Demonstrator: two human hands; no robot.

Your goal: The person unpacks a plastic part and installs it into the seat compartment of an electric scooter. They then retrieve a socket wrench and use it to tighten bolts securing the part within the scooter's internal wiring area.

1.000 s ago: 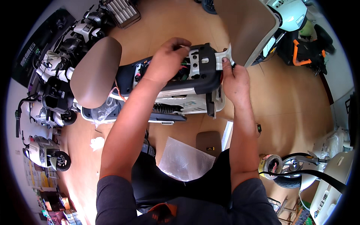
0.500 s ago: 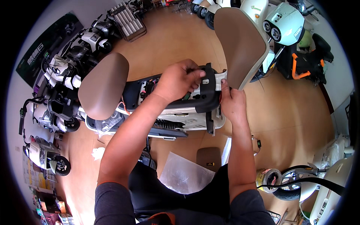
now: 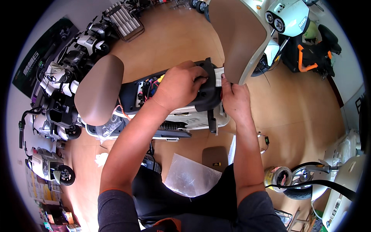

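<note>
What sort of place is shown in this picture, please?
Probably a scooter workshop or showroom. Several scooters stand along the left side, and the vehicle in front of the person is opened up, with its wiring exposed.

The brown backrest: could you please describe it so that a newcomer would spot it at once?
Find the scooter being worked on, upper centre. At its right end, beside the right hand, the brown backrest stands. Its pale edge sets it apart from the rounded brown saddle, left.
</note>
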